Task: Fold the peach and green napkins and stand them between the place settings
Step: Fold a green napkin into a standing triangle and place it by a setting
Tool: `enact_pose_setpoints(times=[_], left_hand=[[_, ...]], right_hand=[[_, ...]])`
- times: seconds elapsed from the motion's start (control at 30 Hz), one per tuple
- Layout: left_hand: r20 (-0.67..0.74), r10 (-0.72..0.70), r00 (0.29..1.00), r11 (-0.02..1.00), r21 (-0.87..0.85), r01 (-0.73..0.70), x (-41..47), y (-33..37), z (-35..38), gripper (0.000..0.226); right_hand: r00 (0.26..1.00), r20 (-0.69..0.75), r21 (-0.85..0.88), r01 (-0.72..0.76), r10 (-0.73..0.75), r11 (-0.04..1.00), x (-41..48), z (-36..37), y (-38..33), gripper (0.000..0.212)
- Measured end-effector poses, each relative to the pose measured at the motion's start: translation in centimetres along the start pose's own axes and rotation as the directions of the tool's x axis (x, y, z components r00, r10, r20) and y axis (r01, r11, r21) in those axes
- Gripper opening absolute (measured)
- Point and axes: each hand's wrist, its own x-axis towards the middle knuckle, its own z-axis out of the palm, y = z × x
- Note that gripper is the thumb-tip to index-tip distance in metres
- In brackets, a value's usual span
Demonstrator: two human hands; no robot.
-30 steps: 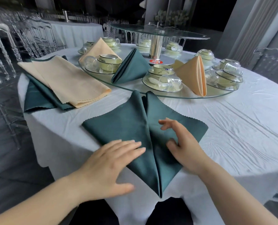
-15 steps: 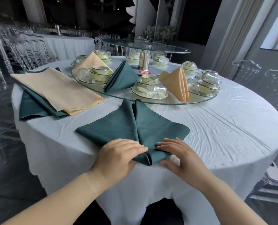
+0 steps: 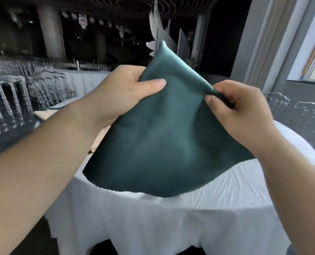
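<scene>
**Green napkin lifted off the surface, being shaped in the air**

The green napkin [image 3: 171, 135], pressed flat on the surface half a second ago, is now held up in front of the camera, above the near edge of the surface [image 3: 171, 227]. Its upper left is gripped by the left hand [image 3: 127, 92], with the thumb laid across the front and the fingers hidden behind the cloth. Its upper right edge is pinched by the right hand [image 3: 243, 115] between thumb and curled fingers. A rough cone is formed, point up and wide hem hanging down.

Flat folding is judged finished. Shaping for standing is judged to be in hand, and placing is not yet done. The place settings are hidden behind the cloth.

The round surface is covered by a wrinkled white cloth. A strip of peach napkin [image 3: 46, 113] is seen past the left forearm. A dim hall is shown, with clear chairs [image 3: 48, 83] at the left, another clothed table [image 3: 83, 78] behind them and a window [image 3: 314, 52] at the right. The frame is slightly blurred.
</scene>
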Motion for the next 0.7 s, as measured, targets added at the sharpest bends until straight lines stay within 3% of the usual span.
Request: enact_pose_setpoints(times=[0.1,0.23,0.33,0.5,0.6,0.7], left_hand=[[0.07,0.018,0.997,0.998,-0.059,-0.014,0.7,2.0,-0.9,0.012],[0.157,-0.076,0.985,0.991,-0.096,0.092,2.4,1.4,-1.5,0.019],[0.219,-0.268,0.938,0.94,-0.154,0.305,3.7,-2.8,-0.9,0.011],[0.333,-0.533,0.777,0.79,-0.131,0.598,5.5,-12.5,-0.2,0.016],[0.354,-0.627,0.694,0.722,-0.07,0.688,6.5,-17.1,-0.1,0.015],[0.351,-0.689,0.634,0.675,-0.008,0.738,7.9,-20.4,-0.1,0.014]], right_hand=[[0.995,0.095,0.114,-0.048,0.037,0.992,1.8,-2.2,-1.4,0.013],[0.925,0.329,0.353,-0.308,0.19,0.883,2.4,-1.4,-0.5,0.018],[0.816,0.487,0.296,-0.49,0.312,0.82,2.0,1.7,2.6,0.02],[0.603,0.655,0.125,-0.68,0.455,0.722,0.0,8.6,8.0,0.02],[0.55,0.676,0.04,-0.691,0.49,0.722,-0.9,12.0,10.2,0.011],[0.563,0.658,-0.026,-0.646,0.499,0.763,-0.7,14.9,12.0,0.012]])
